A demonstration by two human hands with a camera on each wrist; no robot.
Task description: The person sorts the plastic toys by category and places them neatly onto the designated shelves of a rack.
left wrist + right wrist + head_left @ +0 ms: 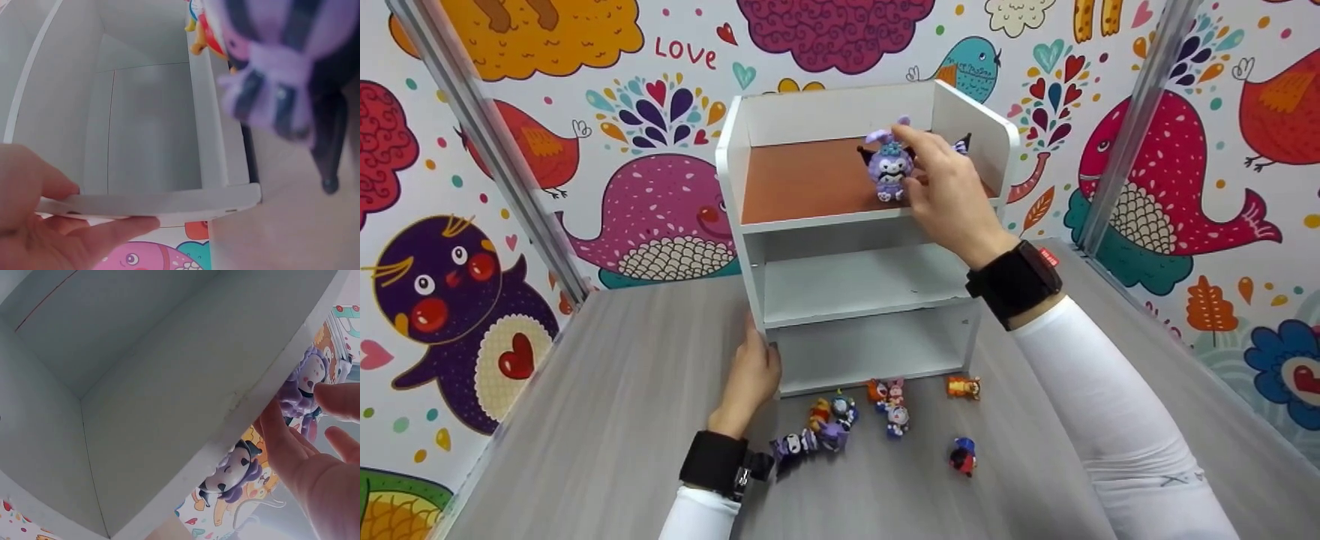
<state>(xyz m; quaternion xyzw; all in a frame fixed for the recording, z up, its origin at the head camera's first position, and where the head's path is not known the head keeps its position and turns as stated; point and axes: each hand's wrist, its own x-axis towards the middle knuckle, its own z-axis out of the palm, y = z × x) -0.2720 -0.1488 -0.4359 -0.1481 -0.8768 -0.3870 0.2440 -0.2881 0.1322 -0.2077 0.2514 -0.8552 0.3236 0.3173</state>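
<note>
A white three-tier shelf point(750, 225) stands on the grey table, its top tier lined brown. On that top tier stands a purple figurine point(889, 171), also seen in the right wrist view as the purple figurine point(304, 385). My right hand point(941, 187) is at its right side and pinches it between thumb and forefinger point(337, 398). A second, dark-eared figurine point(230, 475) stands on the same tier, mostly hidden behind the hand in the head view. My left hand point(750, 375) grips the shelf's lower left side panel point(146, 199), thumb on one face and fingers on the other.
Several small figurines point(840, 420) lie on the table in front of the shelf, with a red and blue one point(961, 456) and an orange one point(964, 387) to the right. The two lower tiers point(855, 285) hold nothing. Patterned walls and metal posts point(1125, 127) close in the table.
</note>
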